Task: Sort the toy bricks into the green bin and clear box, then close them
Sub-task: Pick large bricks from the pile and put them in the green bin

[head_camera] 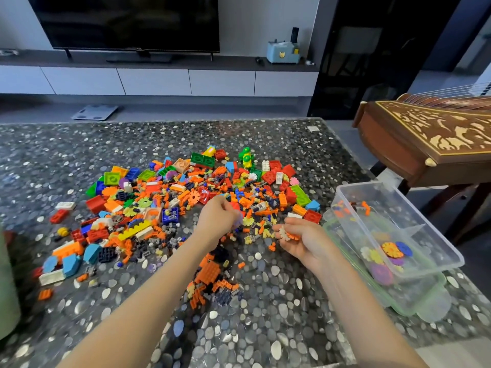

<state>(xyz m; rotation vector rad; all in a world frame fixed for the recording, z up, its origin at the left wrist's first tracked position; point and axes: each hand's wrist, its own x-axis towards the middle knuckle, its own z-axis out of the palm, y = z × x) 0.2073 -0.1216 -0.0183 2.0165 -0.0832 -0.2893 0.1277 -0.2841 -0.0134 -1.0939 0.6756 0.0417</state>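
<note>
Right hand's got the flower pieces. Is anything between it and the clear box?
Nothing visible stands in the way. The right hand holds the flower pieces just left of the clear box. The box has no lid on, and its open top faces up beside the hand.

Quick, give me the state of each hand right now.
Left hand: fingers curled in the brick pile; grip cannot be told.
Right hand: holds flower pieces.
</note>
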